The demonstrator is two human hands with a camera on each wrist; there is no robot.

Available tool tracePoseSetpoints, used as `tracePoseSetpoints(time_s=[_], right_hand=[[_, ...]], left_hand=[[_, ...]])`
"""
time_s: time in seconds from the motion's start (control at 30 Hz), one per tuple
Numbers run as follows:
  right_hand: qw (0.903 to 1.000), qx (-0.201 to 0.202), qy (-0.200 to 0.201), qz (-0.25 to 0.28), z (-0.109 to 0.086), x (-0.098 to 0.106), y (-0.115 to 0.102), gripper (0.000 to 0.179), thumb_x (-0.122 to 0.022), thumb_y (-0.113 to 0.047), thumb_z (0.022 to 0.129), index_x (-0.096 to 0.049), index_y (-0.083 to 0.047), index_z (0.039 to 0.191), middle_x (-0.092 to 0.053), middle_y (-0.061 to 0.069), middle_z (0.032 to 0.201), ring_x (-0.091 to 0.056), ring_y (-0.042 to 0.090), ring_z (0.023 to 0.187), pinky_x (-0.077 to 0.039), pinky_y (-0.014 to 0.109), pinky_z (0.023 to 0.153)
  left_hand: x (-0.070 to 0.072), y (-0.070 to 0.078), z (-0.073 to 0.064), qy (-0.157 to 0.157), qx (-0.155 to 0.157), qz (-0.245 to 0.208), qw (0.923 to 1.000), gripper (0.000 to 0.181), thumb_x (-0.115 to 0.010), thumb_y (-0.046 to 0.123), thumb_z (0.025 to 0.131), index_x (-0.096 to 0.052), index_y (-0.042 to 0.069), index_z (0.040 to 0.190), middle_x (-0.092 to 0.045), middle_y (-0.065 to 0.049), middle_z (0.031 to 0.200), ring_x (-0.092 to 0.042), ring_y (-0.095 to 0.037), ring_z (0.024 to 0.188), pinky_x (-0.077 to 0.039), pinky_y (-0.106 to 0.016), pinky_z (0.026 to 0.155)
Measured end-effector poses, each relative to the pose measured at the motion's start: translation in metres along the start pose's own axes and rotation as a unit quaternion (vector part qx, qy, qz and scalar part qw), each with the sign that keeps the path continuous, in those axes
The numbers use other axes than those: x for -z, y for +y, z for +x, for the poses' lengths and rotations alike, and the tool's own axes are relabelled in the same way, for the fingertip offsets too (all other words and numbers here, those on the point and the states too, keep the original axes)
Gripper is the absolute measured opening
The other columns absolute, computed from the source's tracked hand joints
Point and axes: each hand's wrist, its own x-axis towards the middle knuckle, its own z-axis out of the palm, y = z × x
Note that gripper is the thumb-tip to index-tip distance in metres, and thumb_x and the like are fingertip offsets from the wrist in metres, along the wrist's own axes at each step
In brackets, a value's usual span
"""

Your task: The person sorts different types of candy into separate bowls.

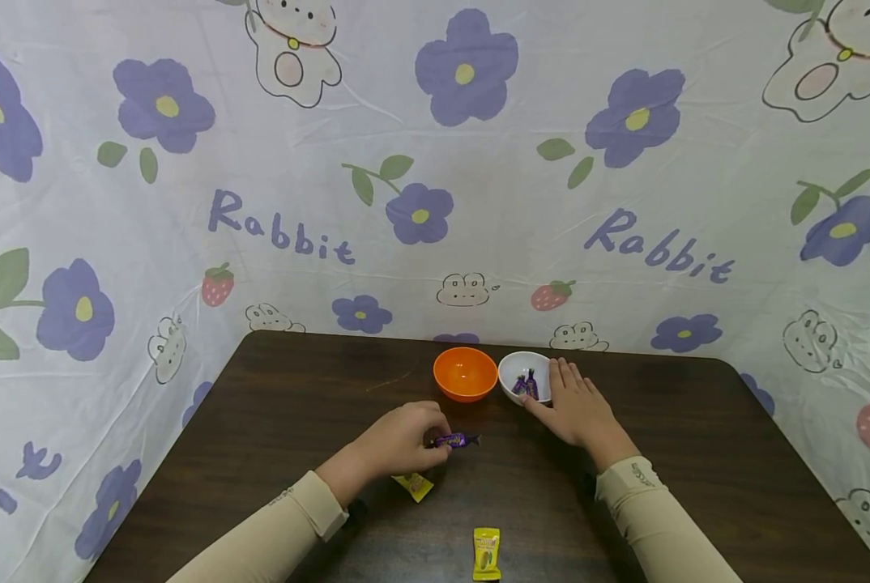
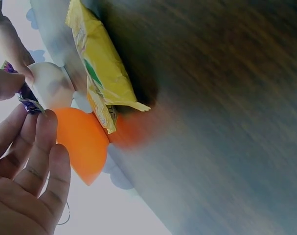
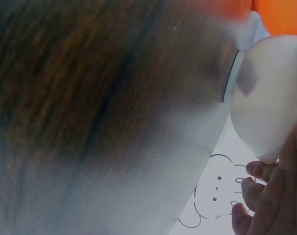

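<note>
My left hand (image 1: 409, 439) pinches a candy in a dark purple twist wrapper (image 1: 451, 440) between thumb and fingertips, above the table and short of the bowls. In the left wrist view the purple candy (image 2: 30, 99) shows between the fingertips. My right hand (image 1: 577, 405) lies against the right side of a white bowl (image 1: 510, 368), fingers stretched out and thumb at the near rim. Two purple-wrapped candies (image 1: 531, 384) lie inside that bowl. Touching it on the left stands an orange bowl (image 1: 465, 374), with no candy visible inside.
A yellow-wrapped candy (image 1: 415, 486) lies just below my left hand, partly hidden by it. Another yellow candy (image 1: 487, 554) rests near the table's front. The dark wooden table (image 1: 296, 405) ends at a patterned cloth backdrop (image 1: 406, 275).
</note>
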Motion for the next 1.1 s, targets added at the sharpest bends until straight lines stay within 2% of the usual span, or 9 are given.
tracePoseSetpoints(time_s=[0.37, 0.63, 0.93, 1.1], right_hand=[[1.0, 0.004, 0.002, 0.0, -0.002, 0.002, -0.001, 0.11, -0.037, -0.077, 0.101, -0.014, 0.008, 0.166, -0.015, 0.031, 0.174, -0.017, 0.05, 0.162, -0.016, 0.065, 0.131], [1.0, 0.0, -0.002, -0.003, -0.002, 0.003, -0.001, 0.109, -0.037, -0.077, 0.101, -0.014, 0.007, 0.167, -0.015, 0.031, 0.174, -0.017, 0.049, 0.162, -0.016, 0.065, 0.131], [1.0, -0.003, 0.0, -0.005, -0.003, 0.005, -0.003, 0.109, -0.037, -0.077, 0.101, -0.016, 0.008, 0.166, -0.017, 0.031, 0.173, -0.018, 0.049, 0.162, -0.017, 0.064, 0.131], [1.0, -0.001, 0.0, -0.007, -0.003, 0.004, -0.002, 0.11, -0.036, -0.078, 0.101, -0.016, 0.008, 0.166, -0.017, 0.031, 0.173, -0.018, 0.049, 0.162, -0.017, 0.065, 0.131]], left_hand=[[0.0, 0.002, 0.004, 0.013, -0.008, 0.007, 0.9999, 0.012, -0.077, 0.025, 0.096, -0.078, 0.015, 0.103, -0.068, 0.001, 0.096, -0.055, -0.009, 0.079, -0.052, -0.019, 0.07], [0.001, 0.004, 0.007, 0.015, -0.007, 0.001, 0.9999, 0.012, -0.078, 0.024, 0.096, -0.078, 0.014, 0.103, -0.069, 0.0, 0.099, -0.061, -0.014, 0.083, -0.054, -0.018, 0.074], [0.0, 0.006, 0.011, 0.025, -0.011, 0.005, 0.9996, 0.012, -0.078, 0.024, 0.095, -0.078, 0.014, 0.102, -0.07, -0.002, 0.098, -0.055, -0.008, 0.079, -0.052, -0.018, 0.071], [-0.001, 0.007, 0.015, 0.038, -0.013, 0.016, 0.9991, 0.014, -0.078, 0.025, 0.096, -0.078, 0.013, 0.103, -0.07, -0.002, 0.097, -0.056, -0.009, 0.079, -0.053, -0.019, 0.072]])
